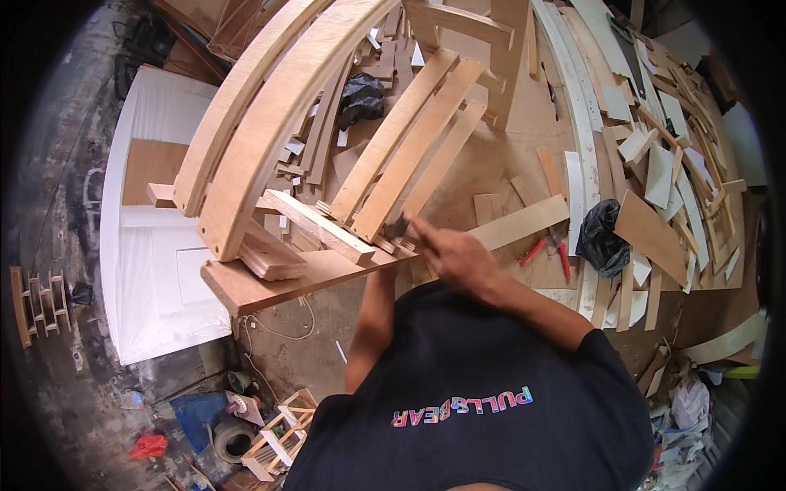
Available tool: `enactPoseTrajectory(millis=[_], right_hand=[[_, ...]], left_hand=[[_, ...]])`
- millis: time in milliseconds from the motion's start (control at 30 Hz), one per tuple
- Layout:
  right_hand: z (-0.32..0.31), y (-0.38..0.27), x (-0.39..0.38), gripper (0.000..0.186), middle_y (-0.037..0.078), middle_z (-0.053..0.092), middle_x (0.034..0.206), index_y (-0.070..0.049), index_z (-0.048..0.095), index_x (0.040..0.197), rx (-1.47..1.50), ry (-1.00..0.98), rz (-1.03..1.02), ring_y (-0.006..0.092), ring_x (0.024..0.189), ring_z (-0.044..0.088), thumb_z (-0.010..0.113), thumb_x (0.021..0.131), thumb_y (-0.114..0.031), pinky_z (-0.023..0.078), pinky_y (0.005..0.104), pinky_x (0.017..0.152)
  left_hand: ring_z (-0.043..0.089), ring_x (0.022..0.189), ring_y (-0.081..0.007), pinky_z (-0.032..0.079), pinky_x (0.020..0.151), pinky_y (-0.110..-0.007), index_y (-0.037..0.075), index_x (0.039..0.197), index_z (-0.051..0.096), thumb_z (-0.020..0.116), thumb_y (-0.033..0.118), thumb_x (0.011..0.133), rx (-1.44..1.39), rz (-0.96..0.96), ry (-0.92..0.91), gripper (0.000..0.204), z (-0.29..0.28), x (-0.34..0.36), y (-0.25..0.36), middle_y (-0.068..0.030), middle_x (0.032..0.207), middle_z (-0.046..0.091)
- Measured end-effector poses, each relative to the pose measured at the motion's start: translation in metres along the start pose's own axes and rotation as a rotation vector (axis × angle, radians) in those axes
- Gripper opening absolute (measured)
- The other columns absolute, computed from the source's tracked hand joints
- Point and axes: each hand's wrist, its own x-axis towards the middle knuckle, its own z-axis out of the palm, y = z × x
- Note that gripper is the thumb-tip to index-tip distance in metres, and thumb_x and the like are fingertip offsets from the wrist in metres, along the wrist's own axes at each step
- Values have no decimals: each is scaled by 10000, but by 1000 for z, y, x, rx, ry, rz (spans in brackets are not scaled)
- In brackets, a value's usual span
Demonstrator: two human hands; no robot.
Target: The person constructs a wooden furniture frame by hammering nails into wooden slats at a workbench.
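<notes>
My right hand (463, 258) is closed, somewhat blurred, at the lower end of a small slatted wooden frame (417, 147). A small dark tool (398, 227) sits at its fingertips; I cannot make out its kind. My left forearm (372, 327) reaches up under the edge of a brown wooden board (270, 290), which hides that hand's fingers. On this board rest the slats' lower ends, a pale wooden strip (315, 225) and a stacked wood block (270, 252). Two long curved wooden slats (278, 106) rise on the left, with screw holes at their lower ends.
Red-handled pliers (563, 258) lie right of my hand, near a flat light plank (520, 222). Black plastic bags (604, 237) and many wood offcuts (655, 164) cover the right side. A white wrapped panel (164, 286) stands left. Below lie a tape roll (233, 438) and a small wooden frame (282, 434).
</notes>
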Motion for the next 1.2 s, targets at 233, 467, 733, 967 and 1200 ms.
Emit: enactPoseTrajectory(millis=[233, 467, 733, 967, 1200], right_hand=[[8, 2, -5, 620, 272, 691, 1002, -170, 412, 1591, 2, -84, 137, 480, 908, 665, 622, 1008, -180, 523, 544, 787], [-7, -12, -1, 633, 294, 694, 1053, -143, 421, 1585, 94, 40, 122, 491, 955, 667, 651, 995, -154, 524, 532, 818], [-3, -14, 3, 662, 241, 687, 919, -178, 360, 1628, 62, 33, 49, 454, 861, 665, 621, 1020, -192, 513, 552, 783], [0, 2, 1, 672, 288, 685, 1086, -141, 377, 1615, -27, -145, 173, 491, 968, 660, 643, 998, -163, 521, 526, 833], [7, 0, -3, 650, 284, 690, 950, -181, 358, 1626, -39, -150, 184, 497, 907, 664, 603, 1025, -218, 504, 572, 823]], left_hand=[[657, 1221, -333, 545, 1072, -467, 71, 1469, 524, 406, 562, 1066, 46, 17, 6, 646, -7, -4, -3, -168, 1357, 646], [643, 1247, -310, 558, 1054, -422, 105, 1496, 511, 466, 508, 1069, -35, -18, -61, 589, -9, -6, 3, -139, 1383, 633], [647, 1237, -315, 564, 1042, -424, 101, 1492, 513, 465, 519, 1064, -37, -28, -33, 599, -5, -5, 2, -141, 1370, 638], [651, 1229, -319, 569, 1032, -426, 98, 1488, 515, 464, 529, 1061, -35, -27, -21, 609, 2, -3, 4, -143, 1359, 642], [655, 1220, -324, 574, 1021, -428, 94, 1485, 517, 463, 538, 1057, -22, -40, 2, 619, -2, -7, 9, -145, 1348, 646]])
